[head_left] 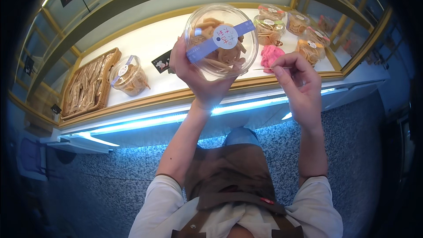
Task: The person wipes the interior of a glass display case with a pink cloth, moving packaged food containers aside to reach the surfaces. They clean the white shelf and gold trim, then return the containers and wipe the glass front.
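My left hand (192, 71) is wrapped round the side and underside of a clear round plastic tub (213, 59). Light-brown snack pieces show through its lid, which carries a purple paper band with a round white sticker. To the right, my right hand (303, 89) pinches a thin pale stick (263, 68) between thumb and fingertips; the stick points left, and its exact kind is too small to tell. Just behind the stick lies a crumpled bright pink thing (272, 54), perhaps cloth or plastic, on the white shelf (152, 39).
On the left of the shelf are a wicker basket (107, 89) of wrapped snacks and another tub (131, 79). Several tubs (269, 30) cluster at the right. A small black sign (162, 62) stands beside my left hand. A gold-edged rail (145, 98) runs along the front.
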Available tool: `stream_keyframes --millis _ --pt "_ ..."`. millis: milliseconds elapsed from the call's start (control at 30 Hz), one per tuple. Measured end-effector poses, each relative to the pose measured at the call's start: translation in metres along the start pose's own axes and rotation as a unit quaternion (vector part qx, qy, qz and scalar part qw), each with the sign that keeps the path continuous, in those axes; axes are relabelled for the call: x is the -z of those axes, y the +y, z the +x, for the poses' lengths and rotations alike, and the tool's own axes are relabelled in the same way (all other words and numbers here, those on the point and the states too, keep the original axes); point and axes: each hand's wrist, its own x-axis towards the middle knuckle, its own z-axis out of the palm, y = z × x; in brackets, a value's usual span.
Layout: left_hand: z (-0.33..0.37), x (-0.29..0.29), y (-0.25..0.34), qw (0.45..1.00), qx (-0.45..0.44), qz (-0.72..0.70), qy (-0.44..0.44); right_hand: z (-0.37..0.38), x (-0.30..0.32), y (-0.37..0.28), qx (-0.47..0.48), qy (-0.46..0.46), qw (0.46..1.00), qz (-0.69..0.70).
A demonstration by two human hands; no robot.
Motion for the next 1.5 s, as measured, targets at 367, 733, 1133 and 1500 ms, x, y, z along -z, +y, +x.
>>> stream_keyframes --millis 367,733,1133,1500 --pt "0.003 0.000 0.021 0.945 0.268 -0.175 -0.074 0.006 -0.020 0.019 0.023 0.052 0.994 0.089" --pt "0.012 0.005 0.020 0.784 0.479 -0.373 -0.127 0.004 -0.012 0.026 0.020 0.105 0.987 0.117" --pt "0.022 0.010 -0.006 0.680 0.562 -0.448 -0.146 0.015 0.009 0.078 0.013 0.211 0.965 0.153" --pt "0.046 -0.038 -0.098 0.775 0.547 -0.304 -0.089 0.022 0.030 0.134 -0.051 0.182 0.981 0.037"
